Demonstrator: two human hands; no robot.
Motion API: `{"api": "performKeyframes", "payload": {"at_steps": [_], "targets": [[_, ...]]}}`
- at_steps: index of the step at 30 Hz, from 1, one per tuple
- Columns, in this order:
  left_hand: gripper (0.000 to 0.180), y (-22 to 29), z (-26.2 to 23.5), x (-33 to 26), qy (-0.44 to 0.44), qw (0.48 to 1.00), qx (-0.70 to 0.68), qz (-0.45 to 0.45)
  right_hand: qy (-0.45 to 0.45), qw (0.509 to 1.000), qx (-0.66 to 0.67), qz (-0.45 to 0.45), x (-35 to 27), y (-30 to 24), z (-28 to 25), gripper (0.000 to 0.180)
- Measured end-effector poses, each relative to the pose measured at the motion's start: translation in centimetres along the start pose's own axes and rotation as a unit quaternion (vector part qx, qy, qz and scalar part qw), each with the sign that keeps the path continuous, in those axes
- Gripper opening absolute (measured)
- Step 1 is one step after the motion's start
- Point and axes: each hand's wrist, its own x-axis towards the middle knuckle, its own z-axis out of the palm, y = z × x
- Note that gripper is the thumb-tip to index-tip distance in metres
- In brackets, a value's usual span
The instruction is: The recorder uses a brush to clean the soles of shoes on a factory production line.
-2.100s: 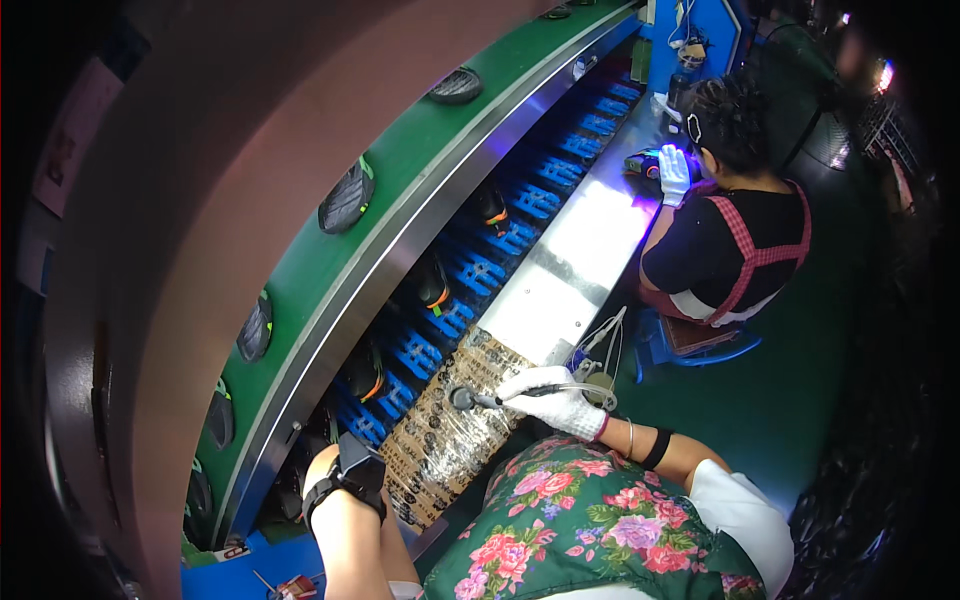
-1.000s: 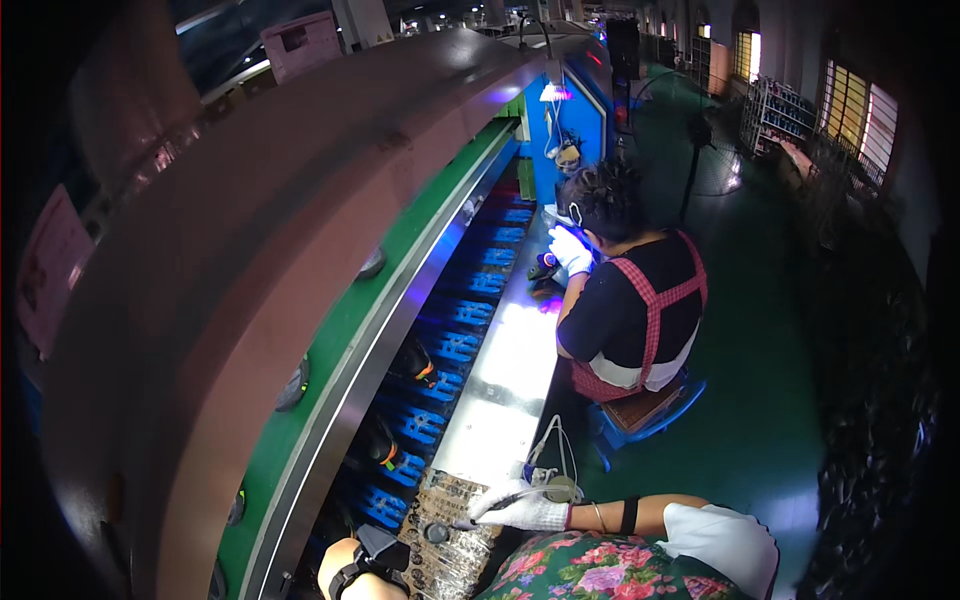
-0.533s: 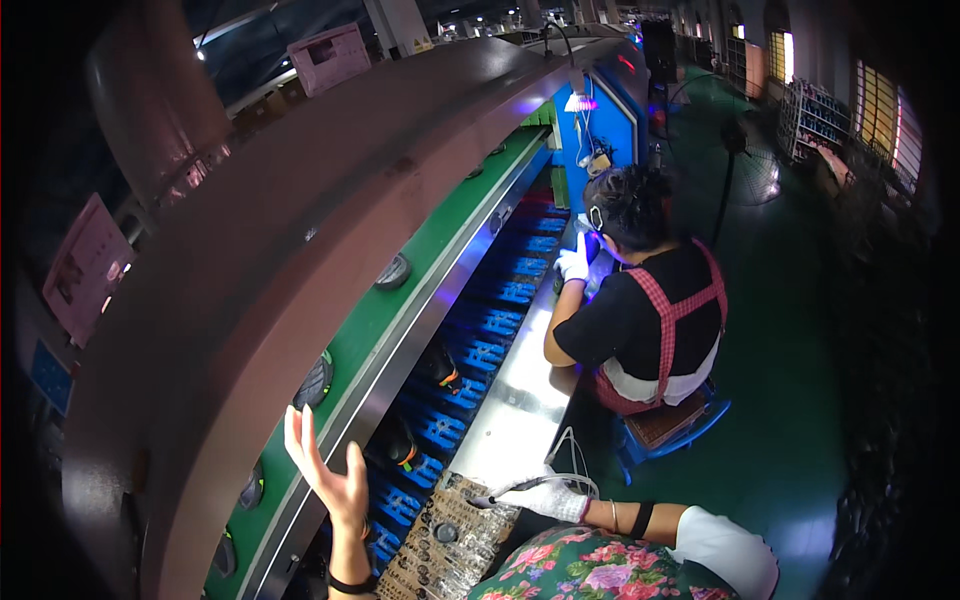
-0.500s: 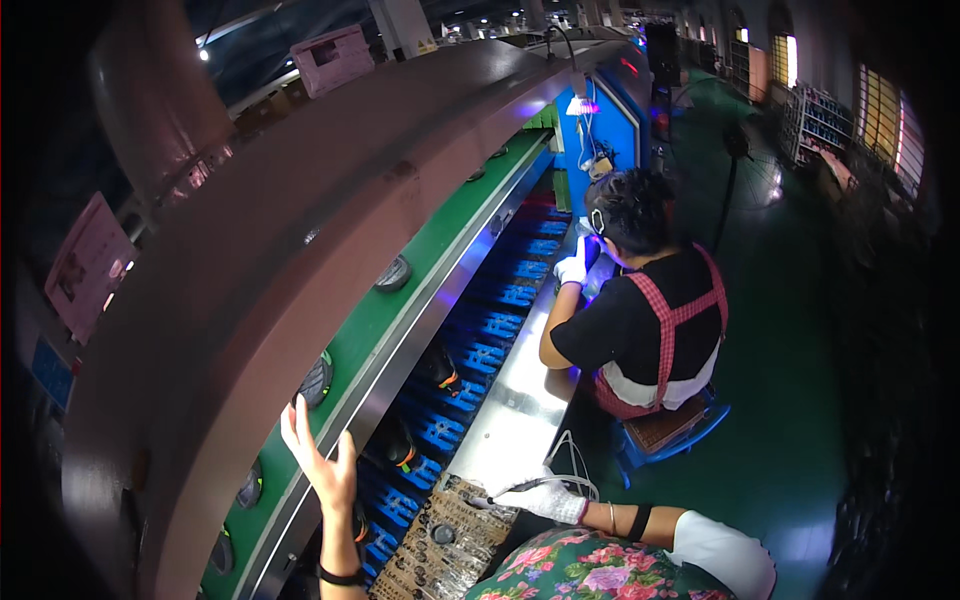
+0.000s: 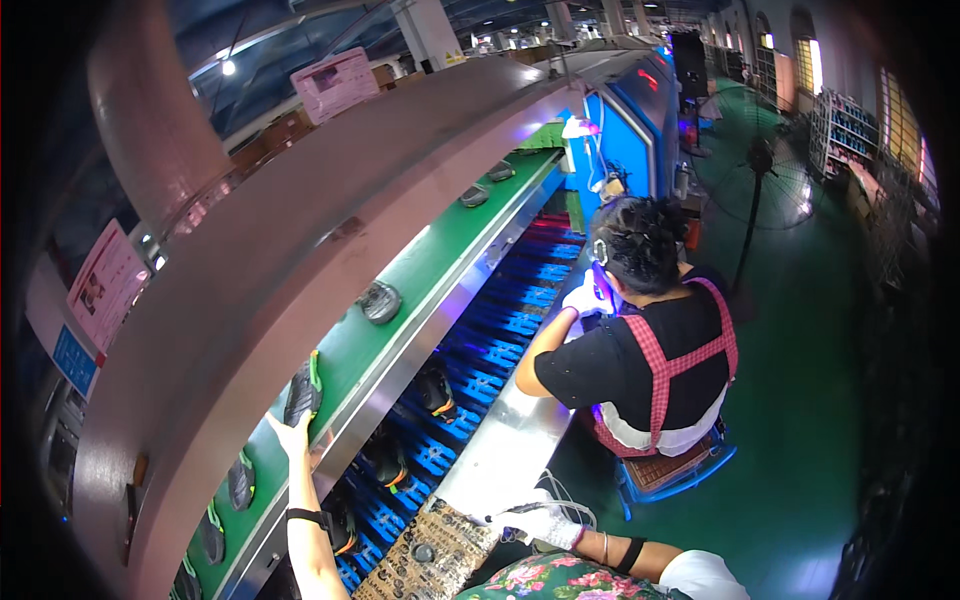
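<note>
Black sole [image 5: 301,390] pinched in the left hand [image 5: 293,437] up on the green belt [image 5: 420,290]; gloved right hand [image 5: 540,522] grips a tool [image 5: 515,509]. That stretched-out reach could easily drop it.

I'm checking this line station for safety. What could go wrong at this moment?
The left hand reaches up to a shoe sole on the green upper belt; stretched that far, the grip may slip and the sole drop onto the shoes on the blue trays below. The gloved right hand holds a thin tool out of sight of the reach, so it might stray off the patterned mat.
</note>
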Motion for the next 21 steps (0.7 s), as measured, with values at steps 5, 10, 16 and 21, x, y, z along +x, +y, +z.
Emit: {"api": "performKeyframes", "payload": {"at_steps": [5, 10, 16, 21], "targets": [[0.117, 3.3, 2.6, -0.4, 0.050, 0.990, 0.133, 0.013, -0.006, 0.997, -0.012, 0.080, -0.7, -2.0, -3.0, 0.025], [0.107, 6.5, 5.4, -1.3, 0.094, 0.952, 0.291, 0.023, 0.003, 0.999, -0.037, -0.008, -0.5, 1.4, -4.6, 0.022], [0.103, 3.8, 4.9, -1.3, 0.135, 0.944, 0.302, 0.006, -0.015, 0.992, -0.122, -0.014, -1.7, -0.8, -5.3, 0.024], [0.103, 1.8, 3.2, -1.0, 0.123, 0.990, 0.018, 0.062, 0.006, 0.994, -0.073, -0.085, -1.9, -2.3, -6.3, 0.025]]}}
